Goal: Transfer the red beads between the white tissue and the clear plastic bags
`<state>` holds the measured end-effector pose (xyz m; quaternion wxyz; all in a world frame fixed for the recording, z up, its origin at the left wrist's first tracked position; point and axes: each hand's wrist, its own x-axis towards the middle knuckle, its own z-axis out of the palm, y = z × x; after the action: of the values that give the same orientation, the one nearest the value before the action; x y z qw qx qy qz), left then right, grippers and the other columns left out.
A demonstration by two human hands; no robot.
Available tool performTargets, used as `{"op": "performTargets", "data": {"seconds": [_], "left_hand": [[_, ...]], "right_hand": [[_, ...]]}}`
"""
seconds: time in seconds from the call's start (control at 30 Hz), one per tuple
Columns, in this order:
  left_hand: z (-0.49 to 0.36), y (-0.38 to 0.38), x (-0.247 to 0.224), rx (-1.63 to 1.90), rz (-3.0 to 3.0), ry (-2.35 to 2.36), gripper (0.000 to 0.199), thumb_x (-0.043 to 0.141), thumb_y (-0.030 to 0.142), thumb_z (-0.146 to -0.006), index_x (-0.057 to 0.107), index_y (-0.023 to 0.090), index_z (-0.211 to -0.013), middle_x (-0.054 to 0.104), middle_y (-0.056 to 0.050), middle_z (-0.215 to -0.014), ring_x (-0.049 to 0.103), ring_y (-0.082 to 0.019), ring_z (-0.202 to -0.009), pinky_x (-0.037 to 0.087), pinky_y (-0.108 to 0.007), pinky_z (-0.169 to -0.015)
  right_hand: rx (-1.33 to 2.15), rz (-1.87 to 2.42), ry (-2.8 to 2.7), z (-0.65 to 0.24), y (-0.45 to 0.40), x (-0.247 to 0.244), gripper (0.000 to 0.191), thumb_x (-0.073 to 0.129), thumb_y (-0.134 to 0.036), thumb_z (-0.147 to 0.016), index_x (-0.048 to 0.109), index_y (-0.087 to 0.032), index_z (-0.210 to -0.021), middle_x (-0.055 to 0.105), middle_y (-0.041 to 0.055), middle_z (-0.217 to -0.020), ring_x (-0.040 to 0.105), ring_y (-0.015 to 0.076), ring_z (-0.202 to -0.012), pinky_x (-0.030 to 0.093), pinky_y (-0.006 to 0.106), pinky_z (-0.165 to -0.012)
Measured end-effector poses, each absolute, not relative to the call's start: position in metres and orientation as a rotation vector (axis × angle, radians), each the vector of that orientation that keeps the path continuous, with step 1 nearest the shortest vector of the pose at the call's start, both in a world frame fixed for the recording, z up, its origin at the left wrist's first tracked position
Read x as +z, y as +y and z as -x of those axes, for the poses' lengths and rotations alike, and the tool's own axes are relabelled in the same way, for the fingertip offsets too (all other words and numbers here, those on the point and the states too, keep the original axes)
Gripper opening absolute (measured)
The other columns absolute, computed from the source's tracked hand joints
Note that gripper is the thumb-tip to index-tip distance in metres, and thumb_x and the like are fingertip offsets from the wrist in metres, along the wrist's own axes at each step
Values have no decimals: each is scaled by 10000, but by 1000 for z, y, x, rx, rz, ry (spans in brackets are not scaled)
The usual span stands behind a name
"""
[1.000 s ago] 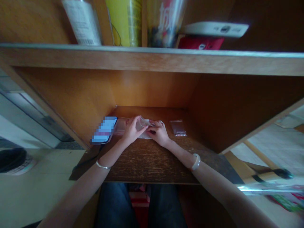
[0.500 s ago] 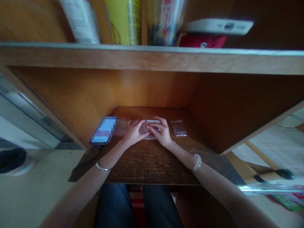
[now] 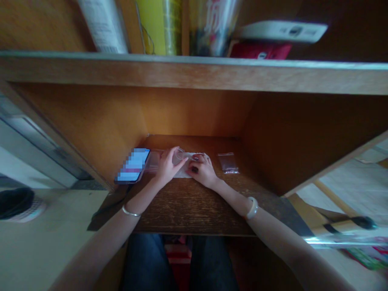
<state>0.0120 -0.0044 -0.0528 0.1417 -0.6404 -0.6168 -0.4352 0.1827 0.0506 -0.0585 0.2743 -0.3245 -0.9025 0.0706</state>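
My left hand (image 3: 167, 165) grips a clear, round-edged plastic piece (image 3: 180, 153) between thumb and fingers, above the left part of a white sheet (image 3: 182, 173). Over the right part of that sheet, my right hand (image 3: 203, 170) has its fingers bent and drawn together. Small dark spots show at its fingertips, too small to name. A clear flat plastic bag or sleeve (image 3: 152, 161) lies left of my left hand. To the right of my right hand rests a small clear zip bag (image 3: 228, 163), its contents unclear.
A phone (image 3: 132, 165) with a lit, blurred-out screen leans at the left of the dark wooden desktop (image 3: 194, 210), a cable beside it. Wooden side walls and an overhead shelf (image 3: 194, 72) enclose the space. A bin (image 3: 21, 205) stands on the floor at left.
My hands have moved apart, the left one shifting slightly left with the clear plastic piece. More of the white sheet shows between them. My right hand's fingers have curled in lower.
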Motion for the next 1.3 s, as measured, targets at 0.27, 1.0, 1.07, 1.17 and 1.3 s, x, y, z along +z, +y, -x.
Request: {"op": "performTargets", "data": {"seconds": [0.27, 1.0, 1.07, 1.17, 1.3], "left_hand": [[-13, -8, -50, -1207, 1925, -1702, 491, 690, 415, -766, 501, 216, -1173, 668, -76, -1065, 612, -248, -995, 360, -415, -918], [-18, -13, -46, -1100, 1896, -1728, 374, 618, 421, -828, 535, 199, -1116, 676, -61, -990, 606, -246, -959, 324, -421, -923], [-17, -12, -46, -1130, 1868, -1748, 349, 617, 409, -833, 535, 202, -1101, 677, -56, -980, 611, -236, -947, 329, -408, -908], [-16, -12, -47, -1142, 1859, -1759, 350, 624, 405, -829, 530, 204, -1100, 676, -59, -1004, 610, -236, -956, 326, -405, -905], [-16, -11, -48, -1140, 1867, -1755, 344, 611, 413, -835, 531, 201, -1094, 670, -71, -1043, 606, -240, -976, 326, -404, -904]], "right_hand": [[218, 844, -2283, -182, 52, -59, 46, 674, -255, -776, 708, -232, -754, 622, 69, -1111, 514, 264, -1067, 381, 448, -915], [204, 943, -2150, -184, 53, -59, 269, 550, -280, -855, 675, -220, -1086, 553, 122, -1215, 502, 282, -1087, 414, 442, -907], [173, 998, -2295, -184, 54, -60, 287, 575, -297, -838, 669, -245, -1104, 523, 126, -1248, 469, 305, -1114, 397, 468, -912], [171, 966, -2415, -186, 54, -59, 269, 596, -321, -827, 680, -275, -1079, 510, 111, -1259, 430, 305, -1152, 366, 481, -933], [211, 893, -2445, -188, 52, -55, 215, 648, -370, -799, 715, -287, -985, 528, 91, -1257, 423, 288, -1175, 326, 482, -976]]}}
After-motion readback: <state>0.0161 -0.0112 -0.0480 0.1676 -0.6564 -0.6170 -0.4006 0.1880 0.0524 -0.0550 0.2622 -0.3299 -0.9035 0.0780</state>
